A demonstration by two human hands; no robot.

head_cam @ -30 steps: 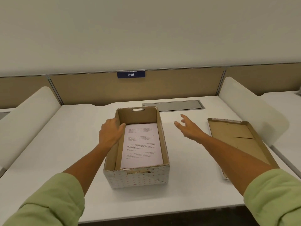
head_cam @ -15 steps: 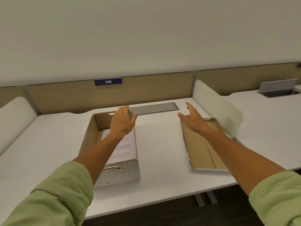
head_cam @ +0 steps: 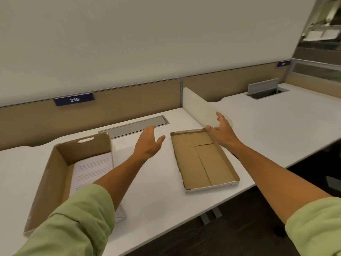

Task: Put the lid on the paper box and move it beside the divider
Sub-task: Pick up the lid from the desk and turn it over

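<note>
The open cardboard paper box (head_cam: 55, 174) stands at the left of the white desk, with printed sheets (head_cam: 92, 170) lying inside. Its lid (head_cam: 201, 161) lies upside down on the desk to the right, brown inside facing up. A white divider (head_cam: 201, 109) rises just behind the lid's far right corner. My left hand (head_cam: 149, 143) hovers open between box and lid, fingers apart, holding nothing. My right hand (head_cam: 221, 132) is open over the lid's far right corner, in front of the divider; I cannot tell whether it touches the lid.
A grey cable flap (head_cam: 134, 126) is set into the desk (head_cam: 156, 191) behind the box. A tan partition with a blue "216" sign (head_cam: 74, 99) runs along the back. A second desk (head_cam: 276, 122) with a raised cable flap (head_cam: 263, 87) lies right of the divider.
My view has swung right. My left hand has left the box and moved to the gap beside the lid. My right hand has reached the lid's far right corner.
</note>
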